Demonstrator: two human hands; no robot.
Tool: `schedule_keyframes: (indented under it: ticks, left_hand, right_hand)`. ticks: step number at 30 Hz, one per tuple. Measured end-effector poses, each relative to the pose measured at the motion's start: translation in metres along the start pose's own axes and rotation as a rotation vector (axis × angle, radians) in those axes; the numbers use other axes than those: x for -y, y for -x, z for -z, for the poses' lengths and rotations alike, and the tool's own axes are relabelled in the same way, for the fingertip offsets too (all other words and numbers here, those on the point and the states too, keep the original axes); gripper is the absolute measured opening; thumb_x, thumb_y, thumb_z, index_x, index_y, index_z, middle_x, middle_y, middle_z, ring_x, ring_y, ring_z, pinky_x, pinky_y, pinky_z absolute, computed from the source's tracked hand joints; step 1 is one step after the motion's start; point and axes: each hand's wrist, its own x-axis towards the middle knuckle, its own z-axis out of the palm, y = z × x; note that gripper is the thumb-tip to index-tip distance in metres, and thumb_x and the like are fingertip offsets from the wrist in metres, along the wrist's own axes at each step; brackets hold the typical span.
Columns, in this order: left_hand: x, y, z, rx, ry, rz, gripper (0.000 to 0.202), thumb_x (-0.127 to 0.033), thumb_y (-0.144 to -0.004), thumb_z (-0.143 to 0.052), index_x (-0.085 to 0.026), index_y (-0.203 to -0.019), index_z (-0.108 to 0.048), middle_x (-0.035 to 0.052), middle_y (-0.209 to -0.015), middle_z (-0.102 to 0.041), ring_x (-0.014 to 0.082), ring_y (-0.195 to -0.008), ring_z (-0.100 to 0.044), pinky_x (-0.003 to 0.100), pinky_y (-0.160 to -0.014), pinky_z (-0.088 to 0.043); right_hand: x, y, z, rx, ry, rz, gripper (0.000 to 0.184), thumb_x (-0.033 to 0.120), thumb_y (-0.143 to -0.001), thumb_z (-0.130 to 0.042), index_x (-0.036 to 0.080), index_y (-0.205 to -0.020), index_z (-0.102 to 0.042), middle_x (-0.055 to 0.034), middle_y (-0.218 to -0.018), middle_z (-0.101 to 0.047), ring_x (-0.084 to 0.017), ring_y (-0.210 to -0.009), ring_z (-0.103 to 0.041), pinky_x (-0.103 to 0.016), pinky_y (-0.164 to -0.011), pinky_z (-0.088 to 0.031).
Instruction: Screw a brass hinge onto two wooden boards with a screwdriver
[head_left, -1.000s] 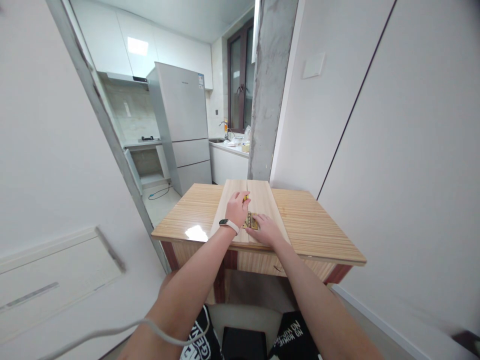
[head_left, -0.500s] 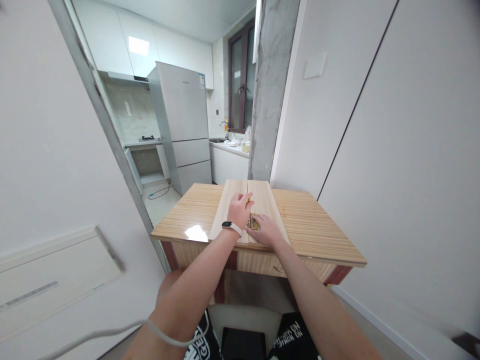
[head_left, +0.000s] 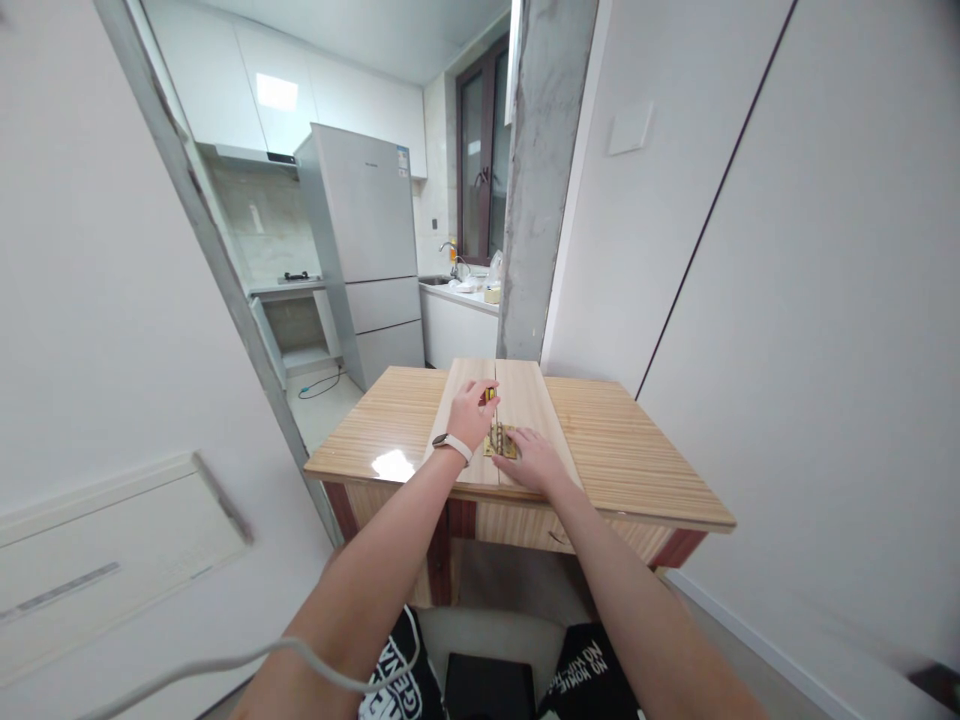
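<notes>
On the desk lie two pale wooden boards (head_left: 529, 385) side by side, with a narrow seam between them. A brass-coloured hinge (head_left: 493, 441) rests open across the seam, its knuckles roughly along the joint. My right hand (head_left: 534, 462) holds the hinge's right side, thumb near its lower edge and fingers over the upper part, covering some of it. Just beyond the hinge, my left hand (head_left: 470, 412) pinches a small yellow-and-dark piece (head_left: 490, 394) between thumb and fingers. The piece is too small to identify. A white band circles the left wrist.
The boards lie across a wood-grain desk (head_left: 622, 450) with a drawer in front. A grey cable (head_left: 300, 650) crosses my left forearm. A white wall (head_left: 787, 300) rises at right. Beyond the desk stand a fridge (head_left: 375, 220) and a kitchen counter (head_left: 461, 325).
My left hand has shifted slightly left, uncovering the hinge's left leaf and more of the small yellow piece. My right hand stays on the hinge.
</notes>
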Motion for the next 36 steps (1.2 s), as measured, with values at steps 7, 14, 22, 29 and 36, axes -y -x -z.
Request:
schedule_keyframes:
  ticks: [7,14,22,29,36]
  left_hand:
    - [-0.003,0.009,-0.008,-0.131,-0.181,-0.014,0.028,-0.022,-0.091,-0.075,-0.025,-0.119,-0.071,0.0060,-0.110,-0.058,0.0194,-0.096,-0.064,0.036,-0.094,-0.056]
    - [-0.015,0.013,-0.017,-0.166,-0.294,-0.022,0.023,-0.020,-0.095,-0.068,-0.025,-0.118,-0.073,0.0065,-0.102,-0.056,0.0214,-0.097,-0.061,0.037,-0.092,-0.053]
    - [-0.018,0.011,-0.016,-0.160,-0.253,0.017,0.024,-0.017,-0.096,-0.065,-0.024,-0.118,-0.073,0.0064,-0.101,-0.060,0.0207,-0.094,-0.063,0.036,-0.091,-0.054]
    - [-0.007,0.006,-0.009,-0.063,-0.080,-0.012,0.027,-0.012,-0.096,-0.061,-0.025,-0.118,-0.071,0.0054,-0.107,-0.064,0.0183,-0.097,-0.066,0.032,-0.090,-0.058]
    - [-0.004,0.010,-0.005,-0.096,-0.098,-0.026,0.031,-0.015,-0.097,-0.063,-0.024,-0.127,-0.065,0.0069,-0.113,-0.063,0.0186,-0.099,-0.066,0.034,-0.092,-0.059]
  right_hand:
    - [0.000,0.002,0.002,-0.013,0.007,0.019,0.075,0.072,-0.090,-0.056,0.021,-0.145,-0.057,-0.0134,-0.146,-0.058,-0.031,-0.138,-0.047,-0.044,-0.118,-0.030]
    - [0.004,0.003,0.004,-0.026,0.005,0.024,0.070,0.070,-0.090,-0.058,0.022,-0.141,-0.060,-0.0130,-0.145,-0.059,-0.031,-0.136,-0.048,-0.043,-0.116,-0.032]
    - [0.005,0.002,0.005,-0.022,0.006,0.028,0.069,0.070,-0.090,-0.058,0.022,-0.139,-0.061,-0.0131,-0.143,-0.060,-0.031,-0.135,-0.049,-0.043,-0.116,-0.033]
    - [0.002,0.001,0.001,-0.002,0.023,0.007,0.077,0.073,-0.090,-0.055,0.021,-0.146,-0.057,-0.0134,-0.149,-0.056,-0.031,-0.141,-0.045,-0.044,-0.120,-0.030]
    - [0.001,0.001,0.002,0.025,0.010,-0.012,0.079,0.073,-0.089,-0.055,0.021,-0.148,-0.055,-0.0135,-0.153,-0.053,-0.032,-0.143,-0.042,-0.045,-0.121,-0.027]
